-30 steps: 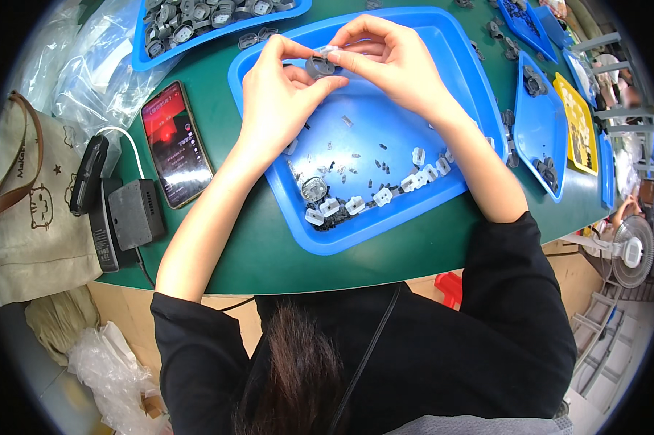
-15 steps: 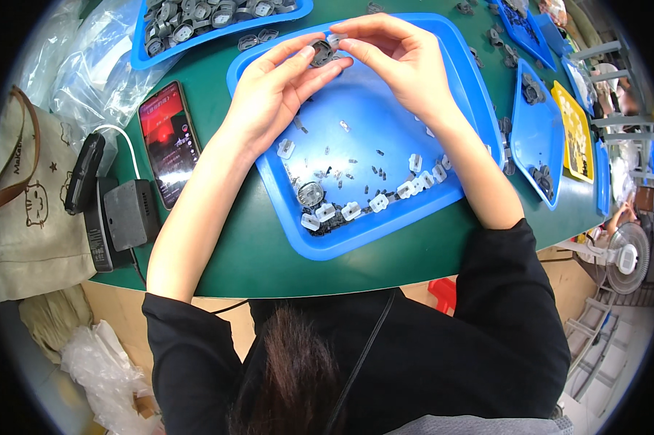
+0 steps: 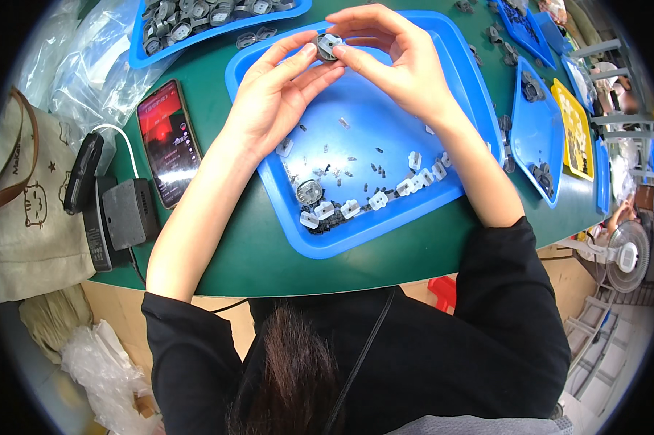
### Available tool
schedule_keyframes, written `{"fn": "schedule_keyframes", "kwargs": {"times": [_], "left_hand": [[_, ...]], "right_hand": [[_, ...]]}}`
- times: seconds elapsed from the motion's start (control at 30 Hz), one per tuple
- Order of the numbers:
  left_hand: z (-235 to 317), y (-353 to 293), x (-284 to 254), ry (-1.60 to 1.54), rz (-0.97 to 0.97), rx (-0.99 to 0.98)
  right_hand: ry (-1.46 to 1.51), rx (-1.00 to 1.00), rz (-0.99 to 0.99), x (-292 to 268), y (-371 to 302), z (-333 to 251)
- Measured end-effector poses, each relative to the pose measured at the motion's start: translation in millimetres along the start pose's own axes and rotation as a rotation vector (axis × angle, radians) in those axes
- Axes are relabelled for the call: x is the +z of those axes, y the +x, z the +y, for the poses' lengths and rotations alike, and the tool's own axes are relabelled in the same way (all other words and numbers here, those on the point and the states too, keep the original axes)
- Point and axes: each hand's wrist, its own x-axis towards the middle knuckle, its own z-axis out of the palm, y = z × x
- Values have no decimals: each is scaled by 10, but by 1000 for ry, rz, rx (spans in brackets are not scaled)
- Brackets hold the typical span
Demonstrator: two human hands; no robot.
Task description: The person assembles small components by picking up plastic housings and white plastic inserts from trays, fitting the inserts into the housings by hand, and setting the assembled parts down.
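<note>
Nearest, at the edge of the green table (image 3: 232, 246), a blue tray (image 3: 385, 225) stands directly before the person, likely so that both hands can work over it and loose items stay within its rim. Inside, white pieces (image 3: 350, 209) line the near wall, with dark bits (image 3: 376, 169) scattered beyond; one loose gray part (image 3: 309, 192) sits in the near left corner. A phone (image 3: 170, 145) lies left of the tray, outside the rim, probably to keep it visible but out of the way. Over the tray's far left portion, the left hand (image 3: 272, 101) is clamped by thumb and fingers on a round gray part (image 3: 321, 53), apparently to steady it. The right hand (image 3: 406, 72) has its thumb and fingertips closed on a small white piece (image 3: 330, 43) against that part's face; exact fingertip contact is too small to confirm. Farther right, a narrow blue tray (image 3: 537, 130) and a yellow tray (image 3: 575, 127) stand side by side, seemingly keeping items separate. At the far left, another blue tray (image 3: 225, 27) holds heaped gray parts (image 3: 196, 13).
</note>
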Motion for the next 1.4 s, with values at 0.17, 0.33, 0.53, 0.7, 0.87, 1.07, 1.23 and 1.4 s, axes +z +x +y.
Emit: {"fn": "schedule_keyframes", "kwargs": {"times": [0.17,0.33,0.53,0.7,0.87,1.07,1.23,1.4], "left_hand": [[7,-12,18,42,-17,-2],[12,-5,51,41,28,41],[28,-11,21,27,-14,-22],[29,4,-42,12,-78,-50],[19,-17,-14,-13,-96,-30],[8,-32,19,87,-29,9],[-7,-19,9,96,16,46],[15,-20,37,113,-5,5]], "right_hand": [[-142,-12,-42,-61,1,-27],[-241,-11,-31,-98,-6,-41],[32,202,-10,-114,2,-73],[-170,-90,-70,-123,23,-139],[-278,-291,-72,-127,19,-149],[-314,-282,-80,-94,20,-171],[-411,-293,-78,-115,5,-205],[-174,13,-32,-159,20,-246]]}}
